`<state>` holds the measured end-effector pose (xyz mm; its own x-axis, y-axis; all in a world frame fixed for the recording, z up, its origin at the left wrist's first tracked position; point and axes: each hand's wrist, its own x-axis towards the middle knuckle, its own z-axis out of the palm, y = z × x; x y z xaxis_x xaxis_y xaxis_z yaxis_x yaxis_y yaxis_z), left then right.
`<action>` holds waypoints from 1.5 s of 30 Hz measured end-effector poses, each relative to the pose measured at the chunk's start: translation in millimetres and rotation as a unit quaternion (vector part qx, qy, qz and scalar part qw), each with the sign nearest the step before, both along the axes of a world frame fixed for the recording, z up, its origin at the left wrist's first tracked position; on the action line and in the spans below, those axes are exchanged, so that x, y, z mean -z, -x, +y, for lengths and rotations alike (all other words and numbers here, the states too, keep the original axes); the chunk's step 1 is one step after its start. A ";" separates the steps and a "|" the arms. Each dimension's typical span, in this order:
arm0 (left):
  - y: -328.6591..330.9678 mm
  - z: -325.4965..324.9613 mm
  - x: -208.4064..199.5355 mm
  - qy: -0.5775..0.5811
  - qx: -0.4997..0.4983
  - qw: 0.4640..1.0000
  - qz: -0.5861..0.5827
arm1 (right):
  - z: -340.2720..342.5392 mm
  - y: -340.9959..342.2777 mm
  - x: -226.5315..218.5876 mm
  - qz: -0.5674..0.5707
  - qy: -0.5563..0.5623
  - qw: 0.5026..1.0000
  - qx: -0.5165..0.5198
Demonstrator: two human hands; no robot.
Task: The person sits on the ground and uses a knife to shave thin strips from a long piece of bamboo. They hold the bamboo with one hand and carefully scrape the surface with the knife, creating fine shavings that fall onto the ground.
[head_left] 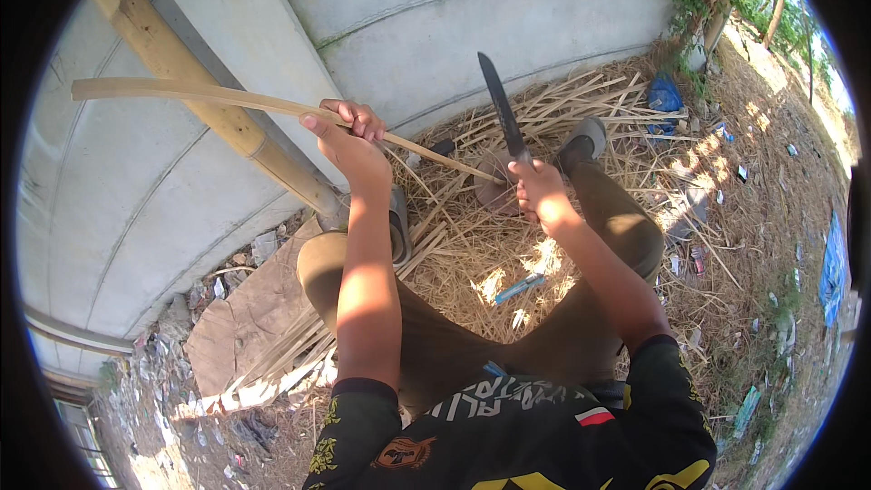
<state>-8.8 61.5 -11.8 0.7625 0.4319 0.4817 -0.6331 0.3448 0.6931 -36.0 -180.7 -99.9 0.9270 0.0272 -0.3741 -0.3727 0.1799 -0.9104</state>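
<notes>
My left hand (356,141) is closed round a long, pale bamboo strip (218,94). The strip runs from the far left, through my fingers, down to a round wooden block (497,183) between my feet, where its lower end seems to rest. In my right hand (543,192) I grip a machete (503,106) by its handle. Its dark blade points up and away, apart from the strip. The handle is mostly hidden by my fingers.
Split bamboo strips (581,100) lie heaped beyond the block, with more strips (290,345) by my left leg on a brown sheet (245,327). Shavings (454,263) cover the ground. A thick bamboo pole (209,91) leans against the grey wall (472,18). Blue plastic (664,95) lies at the right.
</notes>
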 end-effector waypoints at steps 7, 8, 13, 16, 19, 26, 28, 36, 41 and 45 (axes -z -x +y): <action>-0.2 -18.4 -8.4 0.011 -0.022 1.000 0.017 | 14.3 2.1 -11.5 -0.438 -0.115 0.860 0.235; 0.0 -25.4 -12.7 0.008 -0.023 0.999 0.022 | 19.7 8.2 47.5 -0.398 -0.181 0.880 0.187; 2.1 -12.0 -8.0 -0.028 -0.009 0.999 -0.015 | 0.4 27.5 62.2 0.066 0.084 0.991 -0.080; 6.8 -20.3 -13.0 -0.060 0.009 0.998 -0.019 | -18.2 -1.3 5.0 -0.100 0.065 0.992 -0.033; 8.7 -17.5 -13.1 -0.070 0.016 0.997 -0.017 | -22.2 -2.6 -53.2 -0.245 -0.007 0.968 0.047; 1.2 -29.2 -16.8 -0.054 0.145 0.988 -0.017 | -3.4 29.3 120.0 -0.029 0.193 0.980 -0.031; 5.6 -24.0 -17.2 -0.061 0.138 0.988 -0.020 | -16.2 31.8 107.3 0.086 0.173 0.980 -0.050; 7.8 -24.4 -16.8 -0.032 0.161 0.986 -0.008 | -13.8 10.7 -35.4 -0.315 -0.133 0.920 0.190; -2.7 -25.7 -14.9 -0.052 0.116 0.992 0.002 | 5.8 45.6 80.5 0.074 0.061 0.993 -0.063; 5.0 -15.9 -13.9 -0.060 0.099 0.993 0.011 | -8.1 12.2 28.3 -0.015 0.090 0.993 -0.073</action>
